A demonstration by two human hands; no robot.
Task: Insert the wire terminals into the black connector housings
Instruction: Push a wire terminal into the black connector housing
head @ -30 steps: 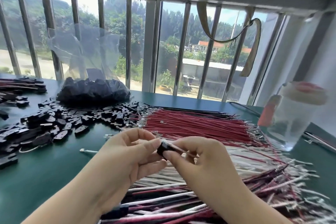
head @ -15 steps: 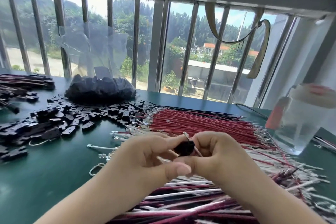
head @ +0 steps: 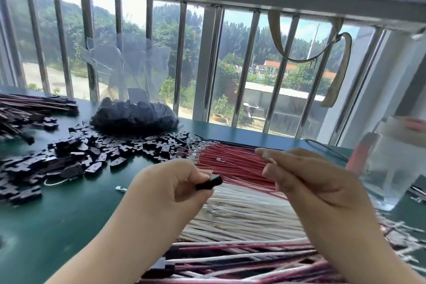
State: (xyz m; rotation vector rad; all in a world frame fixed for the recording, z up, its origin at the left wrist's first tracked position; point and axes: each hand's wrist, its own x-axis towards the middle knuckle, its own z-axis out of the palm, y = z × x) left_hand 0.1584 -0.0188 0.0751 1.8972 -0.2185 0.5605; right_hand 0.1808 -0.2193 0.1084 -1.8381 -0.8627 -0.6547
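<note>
— Two hands over the bench; what does each hold?
— The left hand [head: 175, 182] pinches a black connector housing [head: 209, 182] between thumb and fingertips. The right hand [head: 306, 180] is apart from it, fingers loosely extended, holding nothing visible.
— And under them?
— Red wires [head: 232, 163] and white wires [head: 242, 212] near the bench's front edge; loose housings [head: 92, 154] spread to the left, a clear bag of housings [head: 134, 115] at the back edge.

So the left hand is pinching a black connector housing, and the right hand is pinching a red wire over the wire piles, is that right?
Not quite. The left hand does pinch a black connector housing, but the head view shows the right hand holding nothing: its fingers are loosely spread above the red wires, with no wire between them. The rest stands.
</note>
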